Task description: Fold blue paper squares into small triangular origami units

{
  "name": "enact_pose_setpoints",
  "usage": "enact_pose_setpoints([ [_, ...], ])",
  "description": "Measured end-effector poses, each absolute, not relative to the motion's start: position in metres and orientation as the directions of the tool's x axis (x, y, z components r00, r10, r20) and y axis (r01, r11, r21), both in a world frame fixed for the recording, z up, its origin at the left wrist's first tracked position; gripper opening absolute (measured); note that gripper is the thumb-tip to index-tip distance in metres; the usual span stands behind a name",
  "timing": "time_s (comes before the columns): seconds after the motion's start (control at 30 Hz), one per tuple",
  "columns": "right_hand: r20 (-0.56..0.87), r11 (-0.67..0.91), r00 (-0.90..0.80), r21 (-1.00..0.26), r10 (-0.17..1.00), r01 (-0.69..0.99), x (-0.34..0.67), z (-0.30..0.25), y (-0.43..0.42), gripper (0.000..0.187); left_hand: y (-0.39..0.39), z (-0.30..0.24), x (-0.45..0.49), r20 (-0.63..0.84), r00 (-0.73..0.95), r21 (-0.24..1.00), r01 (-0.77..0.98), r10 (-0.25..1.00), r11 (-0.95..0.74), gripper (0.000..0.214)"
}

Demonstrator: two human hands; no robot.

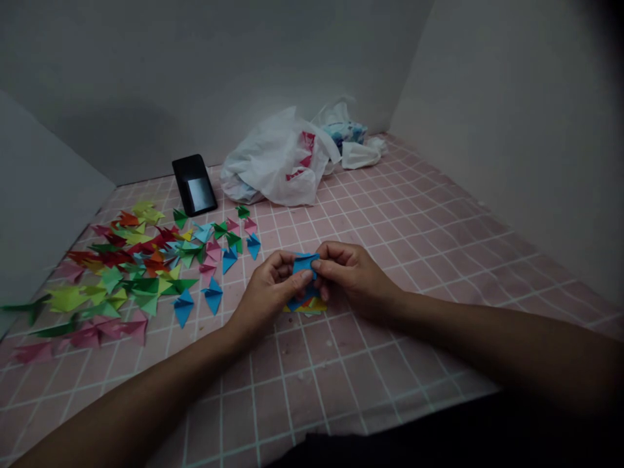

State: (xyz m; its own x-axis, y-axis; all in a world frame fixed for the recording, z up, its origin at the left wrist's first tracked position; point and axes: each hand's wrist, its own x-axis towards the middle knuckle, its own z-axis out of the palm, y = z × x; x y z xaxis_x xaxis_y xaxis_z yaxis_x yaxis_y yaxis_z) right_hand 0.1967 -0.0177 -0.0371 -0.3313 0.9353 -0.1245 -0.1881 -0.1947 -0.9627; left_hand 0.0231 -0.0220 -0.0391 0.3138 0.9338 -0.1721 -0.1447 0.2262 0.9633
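A small blue sheet of origami paper (303, 265), partly folded, is held between both hands at the middle of the view. My left hand (273, 283) pinches its left side, thumb on top. On the opposite edge, the thumb and fingers of my right hand (353, 276) are closed on the paper. Beneath the hands lie loose paper squares (319, 304), with yellow, orange and blue showing; the hands partly cover them. To the left, several finished-looking blue folded paper birds (212, 296) rest on the cloth, nearest to my left hand.
Many coloured paper birds (146, 286) spread over the left of the pink checked cloth (439, 240). A dark phone (194, 184) leans at the back. White plastic bags (277, 159) and a blue-white packet (346, 132) sit by the rear wall. Walls bound the left, back and right.
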Motion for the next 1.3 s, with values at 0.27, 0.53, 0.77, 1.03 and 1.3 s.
enact_pose_setpoints([
  [0.27,-0.132,-0.22,-0.328,-0.944,0.935,-0.246,0.1954,-0.0381,-0.0167,0.025,-0.0225,-0.0409,0.0239,-0.136,0.213,0.967,-0.183,0.968,0.176,0.037],
  [0.53,-0.174,-0.284,-0.375,-0.922,0.911,-0.262,0.1953,-0.0404,-0.0161,0.024,-0.0224,-0.0379,0.0231,-0.096,0.192,0.97,-0.202,0.977,0.135,0.027],
  [0.77,-0.18,-0.309,-0.401,-0.907,0.898,-0.285,0.1955,-0.0403,-0.0155,0.024,-0.0209,-0.0377,0.0214,-0.111,0.165,0.972,-0.188,0.98,0.142,0.019],
  [1.03,-0.153,-0.264,-0.386,-0.931,0.91,-0.252,0.196,-0.039,-0.0166,0.022,-0.0215,-0.0333,0.0204,-0.118,0.198,0.969,-0.193,0.973,0.157,0.013],
  [1.3,-0.155,-0.233,-0.374,-0.957,0.914,-0.172,0.1954,-0.0361,-0.0165,0.019,-0.0211,-0.0363,0.023,-0.146,0.189,0.963,-0.198,0.971,0.183,0.028],
])
